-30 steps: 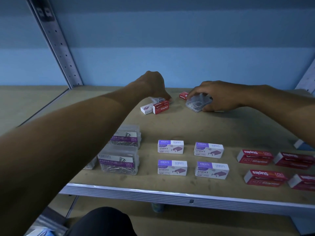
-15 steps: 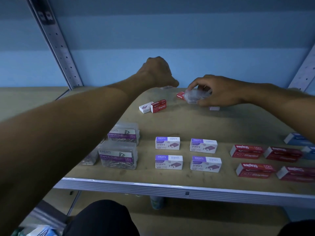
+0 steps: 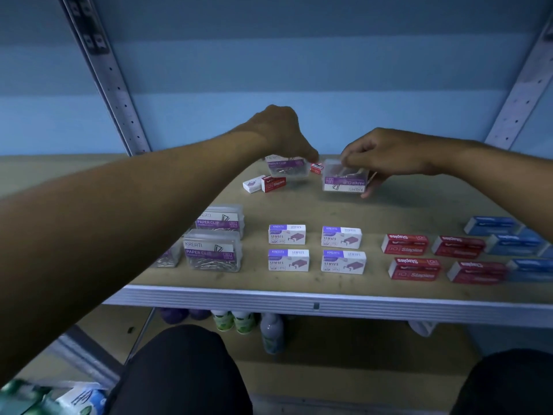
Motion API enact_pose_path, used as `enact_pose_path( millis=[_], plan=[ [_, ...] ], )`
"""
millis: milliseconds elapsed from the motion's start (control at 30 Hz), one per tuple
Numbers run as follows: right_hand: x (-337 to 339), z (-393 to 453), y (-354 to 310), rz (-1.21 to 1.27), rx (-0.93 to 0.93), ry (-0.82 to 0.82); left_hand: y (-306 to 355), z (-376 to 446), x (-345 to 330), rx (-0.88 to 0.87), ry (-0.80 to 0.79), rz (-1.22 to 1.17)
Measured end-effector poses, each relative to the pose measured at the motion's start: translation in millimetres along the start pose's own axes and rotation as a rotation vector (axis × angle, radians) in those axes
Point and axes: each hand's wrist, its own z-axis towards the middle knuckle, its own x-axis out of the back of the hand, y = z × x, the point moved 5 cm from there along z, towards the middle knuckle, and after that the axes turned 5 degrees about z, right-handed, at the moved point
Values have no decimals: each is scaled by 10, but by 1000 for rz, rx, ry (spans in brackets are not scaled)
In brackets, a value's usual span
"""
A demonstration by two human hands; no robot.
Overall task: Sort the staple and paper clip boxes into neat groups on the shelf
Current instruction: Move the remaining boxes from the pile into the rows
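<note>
both hands (image 3: pixel 386 154) now lifted — each gripping a clip box (image 3: pixel 345 178).

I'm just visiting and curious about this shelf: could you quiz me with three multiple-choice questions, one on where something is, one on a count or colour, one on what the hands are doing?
1. Where do the red cardboard staple boxes in the front group lie relative to the white-and-purple cardboard staple boxes?
A left B right C on top

2. How many white-and-purple staple boxes form the front block?
A two B four C six

3. What does the right hand hold?
A nothing B red box C clear plastic paper clip box

Answers: 1 B, the red ones sit to the right. 2 B, two rows of two. 3 C, fingers grip the clear box.
</note>
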Motion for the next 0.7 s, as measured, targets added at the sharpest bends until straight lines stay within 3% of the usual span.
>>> enact_pose_path(
  millis=[167, 400, 700],
  plan=[
    [-69, -99, 1, 44, -15, 10, 84, -153, -113, 1, -72, 84],
    [-143, -61, 77, -81, 10, 4, 140, -267, -337, 19, -167, 162],
    [-189, -73, 113, -110, 23, -41, 192, -348, -421, 19, -173, 215]
  ],
)
